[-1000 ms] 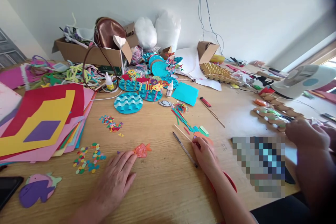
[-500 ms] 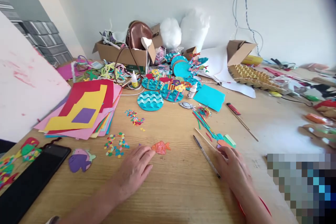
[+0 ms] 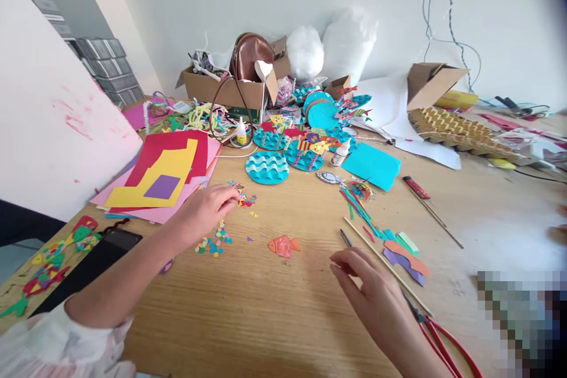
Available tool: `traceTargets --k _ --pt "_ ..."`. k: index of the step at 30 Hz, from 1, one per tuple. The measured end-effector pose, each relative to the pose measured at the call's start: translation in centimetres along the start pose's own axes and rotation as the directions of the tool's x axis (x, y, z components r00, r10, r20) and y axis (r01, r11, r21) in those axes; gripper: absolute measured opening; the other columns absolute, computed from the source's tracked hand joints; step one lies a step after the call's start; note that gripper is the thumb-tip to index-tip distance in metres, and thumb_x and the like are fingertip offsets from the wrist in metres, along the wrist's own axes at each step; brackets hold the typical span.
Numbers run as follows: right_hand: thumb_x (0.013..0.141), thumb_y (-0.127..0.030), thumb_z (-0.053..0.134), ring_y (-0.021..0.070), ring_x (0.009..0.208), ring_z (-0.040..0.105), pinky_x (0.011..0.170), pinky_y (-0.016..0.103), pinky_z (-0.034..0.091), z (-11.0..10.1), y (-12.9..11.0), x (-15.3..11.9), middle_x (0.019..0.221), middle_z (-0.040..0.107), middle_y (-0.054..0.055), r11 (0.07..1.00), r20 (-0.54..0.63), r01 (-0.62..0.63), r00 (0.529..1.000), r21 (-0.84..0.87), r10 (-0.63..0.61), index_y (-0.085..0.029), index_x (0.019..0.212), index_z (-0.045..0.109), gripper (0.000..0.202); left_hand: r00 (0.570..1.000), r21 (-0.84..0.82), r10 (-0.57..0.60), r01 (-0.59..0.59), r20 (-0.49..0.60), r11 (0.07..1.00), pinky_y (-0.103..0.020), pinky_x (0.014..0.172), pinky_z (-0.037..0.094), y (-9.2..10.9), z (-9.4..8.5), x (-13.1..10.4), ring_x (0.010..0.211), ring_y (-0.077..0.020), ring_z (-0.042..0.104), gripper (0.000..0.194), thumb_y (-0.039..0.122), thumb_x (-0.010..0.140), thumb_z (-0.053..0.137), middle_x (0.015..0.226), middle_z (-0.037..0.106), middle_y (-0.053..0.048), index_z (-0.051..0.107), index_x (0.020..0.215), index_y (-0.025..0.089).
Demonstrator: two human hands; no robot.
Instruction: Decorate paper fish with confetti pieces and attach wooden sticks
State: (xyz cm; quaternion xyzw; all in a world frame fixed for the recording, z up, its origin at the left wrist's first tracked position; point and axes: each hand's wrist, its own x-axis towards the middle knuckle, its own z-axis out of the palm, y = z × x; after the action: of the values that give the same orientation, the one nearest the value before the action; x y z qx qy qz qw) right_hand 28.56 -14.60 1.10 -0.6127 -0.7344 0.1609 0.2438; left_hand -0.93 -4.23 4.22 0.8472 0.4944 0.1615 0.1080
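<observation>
Holding fingertips together beside triangular paper confetti point(image 3: 248, 201), the left hand point(image 3: 204, 208) hid whether it pinched anything, the right hand point(image 3: 371, 283) curved over a pen point(image 3: 346, 238), thumb and forefinger slightly parted, an orange paper fish point(image 3: 283, 246) lay flat on the worktop point(image 3: 248, 313) between them.

Left fingers point(image 3: 227, 195) from fish point(image 3: 282, 246) to confetti point(image 3: 248, 200)

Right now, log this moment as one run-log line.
left hand: at small paper pieces, grip unclear | right hand: open, partly covering pen | orange fish: on table, between hands
</observation>
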Motion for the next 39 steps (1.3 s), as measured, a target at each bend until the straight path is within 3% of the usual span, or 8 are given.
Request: traceTargets --k 7,11,15,19,22,25,31,39 --pt "0.081 -0.019 0.041 0.0139 0.066 0.059 0.058 0.024 0.044 2.6 0.6 0.0 0.078 0.063 0.003 1.0 0.113 -0.011 0.994 0.026 0.008 -0.021 0.08 0.058 0.016 0.989 -0.151 -0.097 0.113 0.108 0.982 -0.019 0.059 0.038 -3.1 1.4 2.1 0.064 -0.0106 0.054 0.017 0.024 0.076 0.046 0.069 0.06 0.002 0.06 0.082 0.017" --pt "0.081 -0.019 0.04 0.0147 0.065 0.059 0.058 0.024 0.043 3.6 0.6 0.1 0.075 0.063 0.003 0.999 0.175 -0.016 0.984 0.033 0.01 -0.02 0.078 0.058 0.018 0.965 -0.332 -0.174 0.232 0.194 0.914 -0.02 0.056 0.041 -3.3 1.3 2.4 0.064 -0.0119 0.056 0.02 0.03 0.073 0.048 0.069 0.06 0.001 0.059 0.083 0.016" --pt "0.082 -0.02 0.039 0.0155 0.067 0.06 0.061 0.025 0.043 4.2 0.6 0.3 0.076 0.064 0.004 0.999 0.19 -0.02 0.982 0.049 0.01 -0.02 0.079 0.058 0.019 0.939 -0.37 -0.228 0.313 0.256 0.875 -0.021 0.054 0.043 -3.2 0.7 3.1 0.06 -0.0119 0.057 0.023 0.028 0.075 0.042 0.067 0.06 0.0 0.059 0.086 0.016" --pt "0.084 -0.021 0.038 0.0153 0.067 0.06 0.061 0.024 0.044 4.6 0.9 0.3 0.075 0.064 0.004 0.996 0.147 -0.017 0.989 0.091 0.004 -0.02 0.078 0.058 0.02 0.958 -0.296 -0.142 0.214 0.248 0.931 -0.021 0.061 0.044 -3.5 1.1 4.5 0.069 -0.0126 0.059 0.022 0.025 0.073 0.046 0.076 0.064 -0.001 0.061 0.087 0.016" --pt "0.085 -0.022 0.038 0.0153 0.067 0.06 0.06 0.025 0.044 4.9 1.1 0.2 0.074 0.064 0.004 0.996 0.114 -0.019 0.993 0.09 0.009 -0.02 0.078 0.058 0.021 0.969 -0.145 -0.022 0.06 0.248 0.988 -0.021 0.067 0.043 -3.6 2.3 5.7 0.076 -0.013 0.059 0.02 0.021 0.074 0.047 0.083 0.065 -0.002 0.062 0.087 0.016" --pt "0.085 -0.023 0.038 0.0154 0.068 0.06 0.061 0.024 0.044 5.1 1.2 0.2 0.075 0.064 0.003 0.997 0.095 -0.02 0.995 0.081 0.012 -0.02 0.078 0.058 0.021 0.962 -0.053 0.026 -0.012 0.272 0.999 -0.023 0.069 0.04 -3.4 3.8 6.9 0.079 -0.0151 0.058 0.018 0.015 0.072 0.05 0.084 0.065 -0.003 0.063 0.084 0.015" --pt "0.087 -0.023 0.037 0.0149 0.069 0.06 0.062 0.024 0.043 5.3 1.5 0.1 0.076 0.063 0.003 0.996 0.116 -0.032 0.993 0.087 0.022 -0.02 0.08 0.057 0.021 0.938 0.011 0.054 -0.062 0.341 0.998 -0.022 0.065 0.037 -3.5 5.5 8.1 0.076 -0.015 0.056 0.015 0.012 0.068 0.055 0.084 0.063 -0.002 0.062 0.08 0.016" --pt "0.087 -0.024 0.036 0.015 0.068 0.059 0.061 0.025 0.041 5.4 1.6 0.2 0.074 0.062 0.002 0.995 0.131 -0.035 0.991 0.092 0.022 -0.019 0.079 0.056 0.022 0.918 0.051 0.033 -0.058 0.396 0.997 -0.02 0.058 0.035 -3.9 6.3 8.7 0.071 -0.0135 0.054 0.016 0.01 0.067 0.056 0.077 0.061 0.0 0.06 0.08 0.017"
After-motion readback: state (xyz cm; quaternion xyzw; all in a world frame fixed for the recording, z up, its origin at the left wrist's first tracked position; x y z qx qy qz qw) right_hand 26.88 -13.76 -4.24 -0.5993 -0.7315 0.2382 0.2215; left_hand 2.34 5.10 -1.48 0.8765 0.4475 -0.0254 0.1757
